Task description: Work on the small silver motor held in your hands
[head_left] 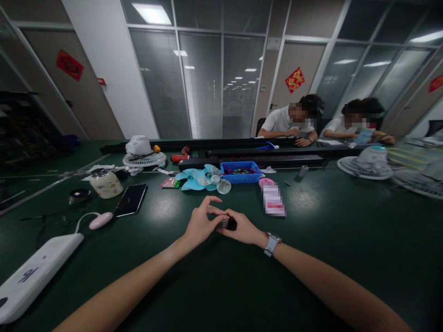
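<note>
Over the dark green table, a small grey cylinder (224, 223) sits between my two hands, mostly covered by fingers; its exact kind does not show. My left hand (201, 222) pinches it near the top with the thumb, one finger raised above it. From the other side, the thumb and fingers of my right hand (245, 229) close around it. A watch (272, 243) with a pale strap is on my right wrist. Beyond the hands lie light blue fan blades (194, 179) and a blue bin (242, 172) of wires. Another grey cylinder (302, 172) stands farther right.
At left are a white power bank-like case (41, 272), a phone (131, 200) and a cream pot (106, 184). Fan parts (144, 159) and a red power tool (180, 157) lie behind. A pink-and-white packet (272, 198) is right. Two people (285, 121) sit across.
</note>
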A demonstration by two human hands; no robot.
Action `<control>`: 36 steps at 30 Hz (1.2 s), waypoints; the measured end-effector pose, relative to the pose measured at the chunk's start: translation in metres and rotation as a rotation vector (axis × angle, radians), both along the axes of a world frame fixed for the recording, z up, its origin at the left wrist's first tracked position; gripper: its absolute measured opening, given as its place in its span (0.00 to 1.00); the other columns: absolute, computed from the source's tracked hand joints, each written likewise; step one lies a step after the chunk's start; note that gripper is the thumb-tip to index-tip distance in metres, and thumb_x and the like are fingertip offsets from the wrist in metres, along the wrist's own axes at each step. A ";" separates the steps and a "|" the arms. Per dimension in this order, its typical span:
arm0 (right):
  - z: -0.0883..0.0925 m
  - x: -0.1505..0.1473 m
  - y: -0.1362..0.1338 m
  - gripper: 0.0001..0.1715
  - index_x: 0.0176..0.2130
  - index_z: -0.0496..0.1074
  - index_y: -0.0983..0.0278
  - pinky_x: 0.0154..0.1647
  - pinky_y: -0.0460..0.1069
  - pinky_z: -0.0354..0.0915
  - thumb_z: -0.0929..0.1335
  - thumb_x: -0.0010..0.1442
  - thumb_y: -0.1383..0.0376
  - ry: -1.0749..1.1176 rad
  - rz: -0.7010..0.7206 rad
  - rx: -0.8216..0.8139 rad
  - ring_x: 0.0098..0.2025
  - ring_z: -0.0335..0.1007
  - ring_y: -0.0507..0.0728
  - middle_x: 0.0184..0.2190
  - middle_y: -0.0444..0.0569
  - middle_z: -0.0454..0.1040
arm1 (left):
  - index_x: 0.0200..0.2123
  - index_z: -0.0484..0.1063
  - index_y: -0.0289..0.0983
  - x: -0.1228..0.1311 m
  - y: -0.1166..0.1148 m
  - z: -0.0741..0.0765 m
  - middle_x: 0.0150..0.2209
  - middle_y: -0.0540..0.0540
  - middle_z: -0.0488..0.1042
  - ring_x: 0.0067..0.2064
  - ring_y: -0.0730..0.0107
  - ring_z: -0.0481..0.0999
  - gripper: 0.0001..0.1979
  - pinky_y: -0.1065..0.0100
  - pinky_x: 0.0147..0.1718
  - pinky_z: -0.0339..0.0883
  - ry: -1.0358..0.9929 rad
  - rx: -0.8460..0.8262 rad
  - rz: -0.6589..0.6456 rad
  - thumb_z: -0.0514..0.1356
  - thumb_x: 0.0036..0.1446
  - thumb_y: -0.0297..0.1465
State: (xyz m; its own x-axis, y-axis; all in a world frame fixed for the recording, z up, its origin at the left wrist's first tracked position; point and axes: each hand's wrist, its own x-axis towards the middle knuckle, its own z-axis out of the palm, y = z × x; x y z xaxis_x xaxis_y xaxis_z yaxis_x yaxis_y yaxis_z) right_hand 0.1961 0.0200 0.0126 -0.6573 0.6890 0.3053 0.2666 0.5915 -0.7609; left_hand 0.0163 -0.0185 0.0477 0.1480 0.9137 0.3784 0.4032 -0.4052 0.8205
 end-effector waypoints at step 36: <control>-0.002 0.001 0.002 0.17 0.42 0.68 0.63 0.39 0.49 0.65 0.72 0.56 0.58 0.001 0.013 0.052 0.38 0.70 0.55 0.37 0.46 0.73 | 0.38 0.63 0.38 -0.008 0.015 -0.006 0.28 0.51 0.79 0.35 0.64 0.81 0.20 0.64 0.39 0.70 -0.066 -0.057 -0.084 0.70 0.48 0.34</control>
